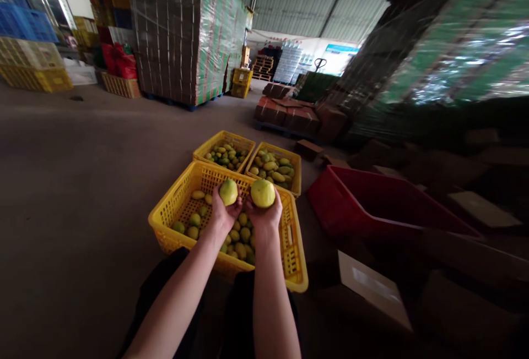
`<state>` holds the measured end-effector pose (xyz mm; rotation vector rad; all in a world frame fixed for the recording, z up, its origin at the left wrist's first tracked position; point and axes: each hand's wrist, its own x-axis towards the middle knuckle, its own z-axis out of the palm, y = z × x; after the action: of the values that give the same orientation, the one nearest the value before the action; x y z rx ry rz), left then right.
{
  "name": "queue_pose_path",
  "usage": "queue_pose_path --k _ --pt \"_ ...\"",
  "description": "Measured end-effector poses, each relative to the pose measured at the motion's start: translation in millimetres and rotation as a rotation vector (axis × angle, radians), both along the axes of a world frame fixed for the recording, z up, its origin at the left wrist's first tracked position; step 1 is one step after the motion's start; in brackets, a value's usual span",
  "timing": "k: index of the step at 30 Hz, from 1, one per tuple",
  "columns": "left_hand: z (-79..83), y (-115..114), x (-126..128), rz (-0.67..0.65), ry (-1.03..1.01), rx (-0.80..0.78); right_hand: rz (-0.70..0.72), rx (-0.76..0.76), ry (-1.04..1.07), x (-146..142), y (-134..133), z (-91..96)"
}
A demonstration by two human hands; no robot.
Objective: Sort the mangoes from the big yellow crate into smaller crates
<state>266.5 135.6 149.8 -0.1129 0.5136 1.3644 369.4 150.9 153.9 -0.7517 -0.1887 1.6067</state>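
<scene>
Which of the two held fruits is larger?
The rounder fruit in the right hand; the smaller fruit in the left hand looks narrower.

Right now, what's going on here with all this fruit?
A person holds up two yellow-green fruits: the left hand grips the smaller fruit, the right hand the larger fruit. Both are above a big yellow crate partly filled with similar fruit. Two more fruit crates stand beyond it, and a red tub lies to its right.
</scene>
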Motion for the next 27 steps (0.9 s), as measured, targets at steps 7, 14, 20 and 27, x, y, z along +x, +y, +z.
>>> queue_pose_path --k 7,14,20,27 --pt "-16.8 9 26 0.019 0.011 -0.024 -0.006 0.043 -0.029 11 5 -9.9" --pt "-22.7 17 53 -0.049 0.050 -0.100 -0.117 0.040 -0.092 31 2 -10.0" --pt "-13.9 8 51 0.004 0.086 -0.044 -0.112 0.058 -0.066 39 -12 7.4" --pt "-8.7 7 2 -0.080 0.173 -0.071 -0.104 0.110 -0.117 28 -18 13.6"
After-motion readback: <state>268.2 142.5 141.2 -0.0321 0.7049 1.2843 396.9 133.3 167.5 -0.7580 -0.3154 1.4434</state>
